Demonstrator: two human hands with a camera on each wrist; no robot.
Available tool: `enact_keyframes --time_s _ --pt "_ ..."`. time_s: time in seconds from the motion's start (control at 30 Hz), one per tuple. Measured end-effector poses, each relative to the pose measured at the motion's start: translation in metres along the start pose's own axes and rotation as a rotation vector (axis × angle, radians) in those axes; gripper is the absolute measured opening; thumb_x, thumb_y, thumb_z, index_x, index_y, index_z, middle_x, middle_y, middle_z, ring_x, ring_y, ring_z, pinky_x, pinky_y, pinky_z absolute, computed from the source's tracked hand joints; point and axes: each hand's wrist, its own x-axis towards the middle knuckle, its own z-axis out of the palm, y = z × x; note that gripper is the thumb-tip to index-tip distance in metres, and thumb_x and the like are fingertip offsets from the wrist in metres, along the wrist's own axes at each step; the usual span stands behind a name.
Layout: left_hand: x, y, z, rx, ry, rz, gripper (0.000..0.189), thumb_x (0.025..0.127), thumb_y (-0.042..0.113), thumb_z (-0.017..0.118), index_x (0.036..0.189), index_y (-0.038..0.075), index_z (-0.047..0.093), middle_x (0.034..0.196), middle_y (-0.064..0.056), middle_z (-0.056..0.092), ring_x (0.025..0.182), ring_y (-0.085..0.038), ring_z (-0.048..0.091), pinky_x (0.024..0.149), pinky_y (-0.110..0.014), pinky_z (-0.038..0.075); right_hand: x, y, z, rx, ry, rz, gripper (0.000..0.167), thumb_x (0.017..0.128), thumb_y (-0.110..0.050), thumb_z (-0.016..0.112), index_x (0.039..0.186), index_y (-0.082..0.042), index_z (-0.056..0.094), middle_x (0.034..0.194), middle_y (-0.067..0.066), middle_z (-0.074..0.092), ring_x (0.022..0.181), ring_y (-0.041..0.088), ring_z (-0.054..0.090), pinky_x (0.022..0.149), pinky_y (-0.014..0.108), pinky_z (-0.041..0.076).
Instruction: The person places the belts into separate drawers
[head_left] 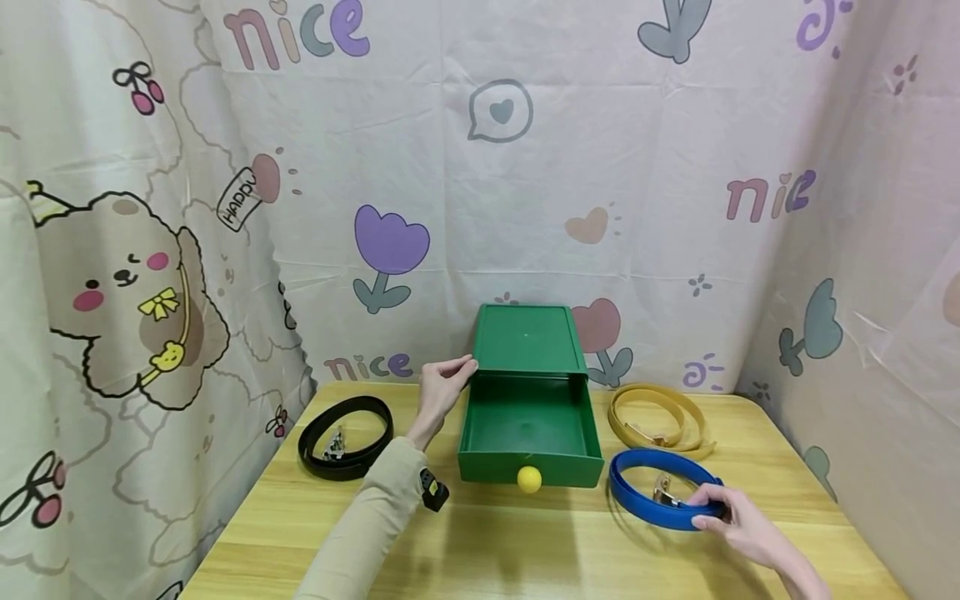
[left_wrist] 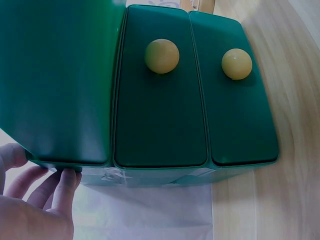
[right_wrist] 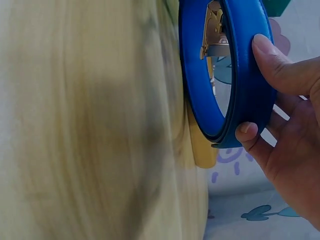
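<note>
A green drawer cabinet stands at the back centre with its top drawer pulled out; I see nothing inside. Fingertips of my left hand touch the cabinet's upper left edge. In the left wrist view, the fingers lie fairly straight against its side, with the thumb by the top corner. My right hand holds a coiled blue belt to the right of the drawer, thumb on one side and fingers round the other. The belt's metal buckle shows inside the loop, and a shadow falls on the table below.
A coiled black belt lies on the wooden table, left of my left arm. Behind the blue belt lies a coiled yellow belt. Two lower drawers are closed, with yellow knobs. Printed curtains hang around the table.
</note>
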Motion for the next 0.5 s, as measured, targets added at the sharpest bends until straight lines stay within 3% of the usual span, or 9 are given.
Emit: enact_keyframes --time_s 0.17,0.5 --pt "0.001 0.000 -0.001 0.000 0.005 0.003 0.029 0.093 0.021 0.073 0.118 0.007 0.076 0.123 -0.014 0.073 0.110 -0.028 0.071 0.087 -0.030 0.060 0.002 -0.005 -0.004 0.003 0.019 -0.010 0.020 0.085 0.009 0.070 0.093 -0.009 0.066 0.084 -0.012 0.061 0.072 -0.004 0.048 0.051 0.023 0.037" --pt "0.000 0.001 -0.001 -0.032 -0.004 -0.003 0.028 0.092 0.018 0.074 0.117 0.006 0.076 0.123 -0.015 0.073 0.109 -0.028 0.071 0.087 -0.028 0.060 0.007 -0.019 -0.011 -0.034 0.057 -0.009 0.020 0.086 0.009 0.069 0.094 -0.009 0.065 0.088 -0.015 0.061 0.072 -0.004 0.048 0.051 0.022 0.038"
